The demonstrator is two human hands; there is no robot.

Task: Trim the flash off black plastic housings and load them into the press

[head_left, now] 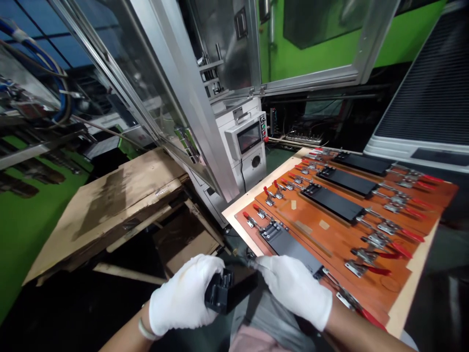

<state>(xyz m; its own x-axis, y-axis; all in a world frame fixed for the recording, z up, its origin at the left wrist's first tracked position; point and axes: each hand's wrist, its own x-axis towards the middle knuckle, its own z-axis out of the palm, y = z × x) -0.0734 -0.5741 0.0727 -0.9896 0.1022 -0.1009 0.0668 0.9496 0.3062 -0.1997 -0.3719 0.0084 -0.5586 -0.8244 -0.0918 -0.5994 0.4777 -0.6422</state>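
Observation:
My left hand (185,293), in a white glove, is closed around one end of a black box-shaped part (240,286). The end facing me shows molded ribs and recesses. At the far end of that part is my gloved right hand (296,288), its fingers pinched together. Something small and greyish pokes out at those fingertips, too blurred to name. Just beyond my right hand, a flat black panel (291,247) lies on an orange fixture board (311,239), partly covered by the hand.
More black panels (333,200) sit on the board between red-handled toggle clamps (388,227). Cardboard (120,190) covers a bench at left. A metal-framed machine door (183,93) stands ahead, beside a white control cabinet (242,142) with a screen.

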